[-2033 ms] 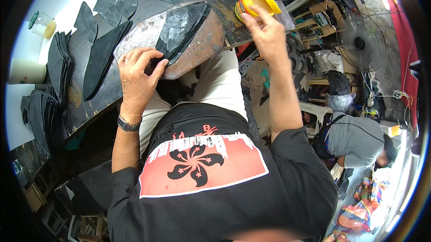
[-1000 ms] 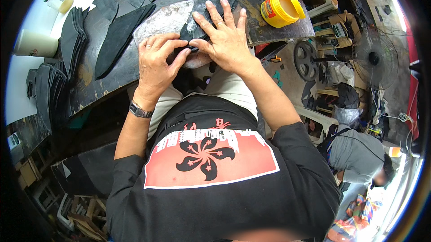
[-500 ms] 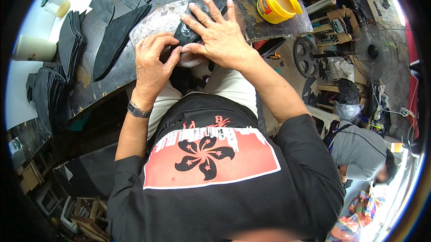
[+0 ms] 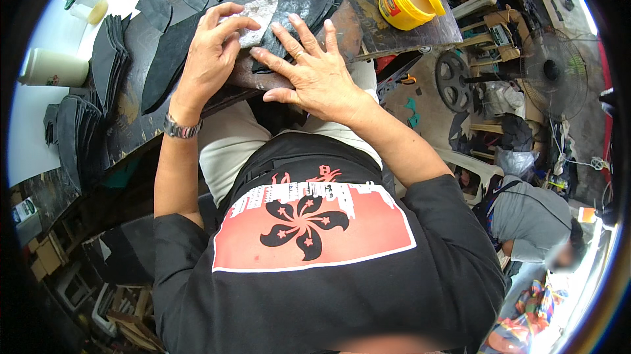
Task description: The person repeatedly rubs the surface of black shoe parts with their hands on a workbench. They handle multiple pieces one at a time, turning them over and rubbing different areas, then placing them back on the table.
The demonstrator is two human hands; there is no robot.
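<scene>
A black leather-like piece [image 4: 299, 7] with a shiny, wrinkled top lies on a worn slab [image 4: 261, 12] at the near edge of the workbench. My right hand [image 4: 312, 74] rests on its near part, fingers spread out flat and pointing away from me. Over the left part of the slab is my left hand [image 4: 211, 51], fingers bent but apart, with nothing visible in them. The palm hides part of the slab beneath it. Just left of this hand lies a stack of long black cut pieces [image 4: 164, 65], partly covered by it.
An open yellow tub [image 4: 407, 5] stands at the bench's right end. More black piles [image 4: 108, 58], a pale cup [image 4: 56, 68] and a green-lidded jar [image 4: 85, 4] are on the left. Right of the bench are a fan [image 4: 552, 71] and a bending person [image 4: 532, 216].
My left hand has lifted off the piece's edge and moved away to the upper left, parting from my right thumb. The right hand has slid slightly nearer, and more of the black piece shows.
</scene>
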